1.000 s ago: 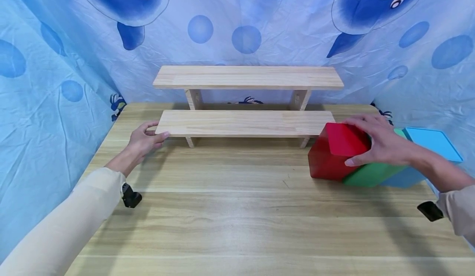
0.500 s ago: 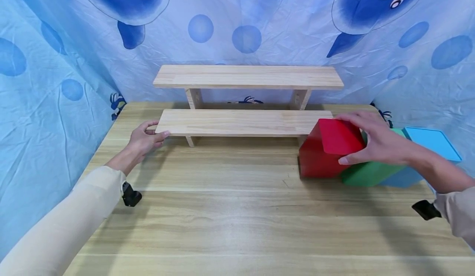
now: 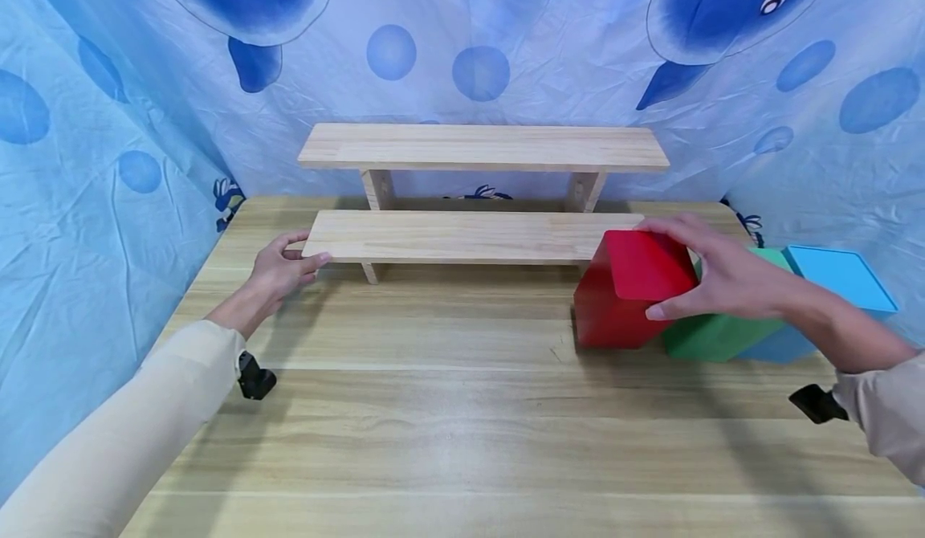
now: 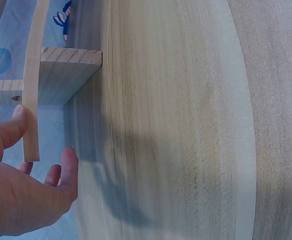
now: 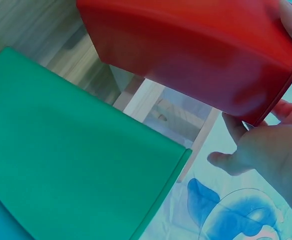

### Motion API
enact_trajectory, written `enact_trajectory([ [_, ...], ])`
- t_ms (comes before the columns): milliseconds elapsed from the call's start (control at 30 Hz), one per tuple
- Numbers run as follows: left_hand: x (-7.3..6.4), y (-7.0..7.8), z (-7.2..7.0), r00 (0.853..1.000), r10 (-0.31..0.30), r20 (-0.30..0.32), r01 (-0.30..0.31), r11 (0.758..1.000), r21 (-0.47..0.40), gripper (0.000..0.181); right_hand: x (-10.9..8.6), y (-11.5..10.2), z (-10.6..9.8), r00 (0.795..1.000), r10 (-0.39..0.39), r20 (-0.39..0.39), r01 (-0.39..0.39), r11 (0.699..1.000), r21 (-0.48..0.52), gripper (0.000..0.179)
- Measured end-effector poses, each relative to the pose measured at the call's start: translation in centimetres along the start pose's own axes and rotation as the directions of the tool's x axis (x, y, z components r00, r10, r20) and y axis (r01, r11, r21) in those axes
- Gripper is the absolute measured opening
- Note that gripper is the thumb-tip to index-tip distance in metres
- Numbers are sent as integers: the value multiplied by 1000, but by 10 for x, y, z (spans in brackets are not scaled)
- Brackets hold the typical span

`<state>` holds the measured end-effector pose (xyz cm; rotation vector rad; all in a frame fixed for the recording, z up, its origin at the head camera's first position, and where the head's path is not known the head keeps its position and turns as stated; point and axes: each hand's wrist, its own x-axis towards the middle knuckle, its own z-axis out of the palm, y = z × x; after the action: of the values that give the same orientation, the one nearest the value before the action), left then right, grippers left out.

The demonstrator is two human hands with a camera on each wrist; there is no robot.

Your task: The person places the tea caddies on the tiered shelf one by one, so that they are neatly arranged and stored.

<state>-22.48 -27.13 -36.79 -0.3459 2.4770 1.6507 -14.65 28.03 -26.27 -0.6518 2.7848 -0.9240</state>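
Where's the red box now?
In the head view, the red box is right of centre, held by the right hand, just left of the green box.

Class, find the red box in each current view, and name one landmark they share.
Head: right of centre, the red box, gripped by the right hand.
Left wrist: not in it.
Right wrist: at the top, above and right of the green box.
Shared landmark: the wooden shelf.

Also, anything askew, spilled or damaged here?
No spill shows; the wooden shelf looks level. One small oddity: near the red box, a thin dark mark slants across the grain of the table, perhaps a scratch.
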Motion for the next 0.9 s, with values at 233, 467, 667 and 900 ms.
enact_trajectory([
  [233,-1,0,1,1000,2,0,-2,1000,1,81,3,-5,1,1000,15,4,-15,999,46,100],
  [467,-1,0,1,1000,10,-2,-10,1000,13,81,5,-10,2,1000,9,8,-10,997,71,99],
  [667,-1,-2,0,1000,14,-3,-14,1000,15,83,9,-18,4,1000,5,13,-6,997,79,99],
  [900,-1,-2,0,1000,13,4,-13,1000,17,83,16,-28,5,1000,8,14,-9,997,82,96],
])
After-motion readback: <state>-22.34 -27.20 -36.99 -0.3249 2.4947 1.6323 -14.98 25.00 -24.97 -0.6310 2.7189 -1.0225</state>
